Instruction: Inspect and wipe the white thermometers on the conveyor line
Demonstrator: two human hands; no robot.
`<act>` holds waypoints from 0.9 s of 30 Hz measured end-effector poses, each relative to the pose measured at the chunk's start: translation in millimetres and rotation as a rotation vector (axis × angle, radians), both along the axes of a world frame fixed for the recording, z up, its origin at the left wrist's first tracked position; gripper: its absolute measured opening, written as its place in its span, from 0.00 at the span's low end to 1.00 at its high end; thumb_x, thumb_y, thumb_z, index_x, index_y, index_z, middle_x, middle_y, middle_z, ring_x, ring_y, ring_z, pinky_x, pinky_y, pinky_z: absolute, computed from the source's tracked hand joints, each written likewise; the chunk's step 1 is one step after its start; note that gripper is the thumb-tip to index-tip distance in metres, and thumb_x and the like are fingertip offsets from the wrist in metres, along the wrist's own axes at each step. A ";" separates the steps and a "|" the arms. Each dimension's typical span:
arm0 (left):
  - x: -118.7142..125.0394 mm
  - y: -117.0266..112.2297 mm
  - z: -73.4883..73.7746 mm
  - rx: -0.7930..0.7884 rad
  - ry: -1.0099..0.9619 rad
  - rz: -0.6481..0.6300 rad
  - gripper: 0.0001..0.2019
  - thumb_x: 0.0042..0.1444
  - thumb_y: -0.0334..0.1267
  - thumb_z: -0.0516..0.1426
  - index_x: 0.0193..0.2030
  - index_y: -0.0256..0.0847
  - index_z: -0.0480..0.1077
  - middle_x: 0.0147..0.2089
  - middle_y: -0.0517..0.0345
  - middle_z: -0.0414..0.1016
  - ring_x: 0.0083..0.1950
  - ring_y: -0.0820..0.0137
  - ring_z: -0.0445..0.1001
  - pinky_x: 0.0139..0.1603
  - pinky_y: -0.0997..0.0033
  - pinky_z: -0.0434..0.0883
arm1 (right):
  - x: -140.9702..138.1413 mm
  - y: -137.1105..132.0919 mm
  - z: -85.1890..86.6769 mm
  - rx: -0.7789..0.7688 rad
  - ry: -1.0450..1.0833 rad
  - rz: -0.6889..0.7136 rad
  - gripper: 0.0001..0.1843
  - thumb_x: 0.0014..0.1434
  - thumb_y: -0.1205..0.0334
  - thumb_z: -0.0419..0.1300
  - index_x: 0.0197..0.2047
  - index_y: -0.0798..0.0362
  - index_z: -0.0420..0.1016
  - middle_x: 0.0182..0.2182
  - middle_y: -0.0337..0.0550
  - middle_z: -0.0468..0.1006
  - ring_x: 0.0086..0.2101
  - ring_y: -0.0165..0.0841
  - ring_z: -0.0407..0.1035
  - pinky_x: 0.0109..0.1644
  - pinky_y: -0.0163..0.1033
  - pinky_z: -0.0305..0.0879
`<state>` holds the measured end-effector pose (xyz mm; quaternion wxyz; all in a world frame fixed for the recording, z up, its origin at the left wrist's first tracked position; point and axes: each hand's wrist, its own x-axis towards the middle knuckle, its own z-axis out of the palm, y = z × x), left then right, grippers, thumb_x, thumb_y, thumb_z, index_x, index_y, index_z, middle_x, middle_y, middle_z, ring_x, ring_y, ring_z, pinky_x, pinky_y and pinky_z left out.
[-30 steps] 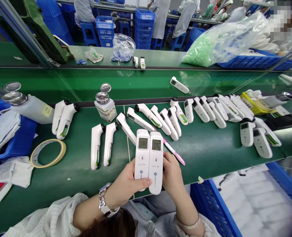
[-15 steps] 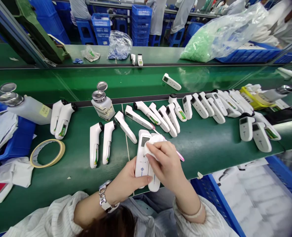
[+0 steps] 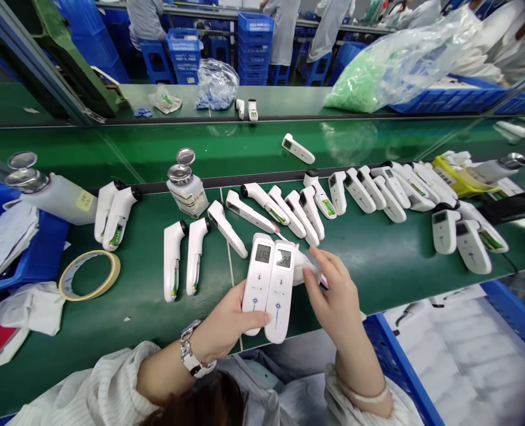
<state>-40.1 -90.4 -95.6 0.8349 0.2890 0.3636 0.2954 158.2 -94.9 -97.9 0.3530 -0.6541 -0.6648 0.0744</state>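
Observation:
My left hand point(image 3: 229, 319) grips two white infrared thermometers side by side, its thumb across their lower ends. On the left thermometer point(image 3: 257, 290) and the right thermometer point(image 3: 280, 299), the grey screens face up and show characters. Just to their right, my right hand point(image 3: 336, 293) pinches a crumpled white cloth point(image 3: 303, 267) between thumb and fingers. Partly behind this cloth lies a pink-ended stick point(image 3: 323, 281). Beyond my hands, more white thermometers point(image 3: 227, 229) lie in a row on the green bench, several with green circuit boards showing.
A pump bottle point(image 3: 187, 188) stands behind the row, and another bottle point(image 3: 67, 198) is at the left. A tape roll point(image 3: 115, 278) lies at left. One thermometer point(image 3: 298, 149) rests on the green belt point(image 3: 165, 148). Below right sits a blue crate point(image 3: 393, 349).
My right hand has moved right with the cloth, off the thermometers, uncovering both screens. The thermometer on the belt has shifted left.

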 end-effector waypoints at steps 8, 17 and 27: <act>-0.1 -3.3 2.2 -0.022 -0.103 -0.026 0.21 0.46 0.29 0.63 0.49 0.38 0.68 0.47 0.51 0.76 0.47 0.64 0.73 0.46 0.68 0.68 | -37.8 -27.6 -16.2 -0.407 1.366 0.108 0.16 0.59 0.48 0.55 0.45 0.46 0.76 0.42 0.44 0.80 0.42 0.42 0.74 0.46 0.49 0.70; 0.4 0.0 -2.3 -0.146 -0.198 0.045 0.20 0.45 0.29 0.55 0.48 0.37 0.72 0.46 0.50 0.76 0.48 0.59 0.72 0.40 0.69 0.67 | -56.1 -24.1 -15.4 -0.384 1.570 0.068 0.13 0.58 0.49 0.57 0.40 0.45 0.78 0.37 0.39 0.82 0.37 0.40 0.76 0.37 0.45 0.74; 1.8 -0.2 -1.6 -0.165 -0.220 0.039 0.20 0.45 0.29 0.55 0.48 0.37 0.72 0.47 0.50 0.76 0.51 0.57 0.71 0.47 0.64 0.67 | -57.2 -21.7 -14.0 -0.393 1.561 0.040 0.15 0.57 0.47 0.57 0.39 0.47 0.77 0.37 0.41 0.82 0.36 0.42 0.75 0.36 0.47 0.74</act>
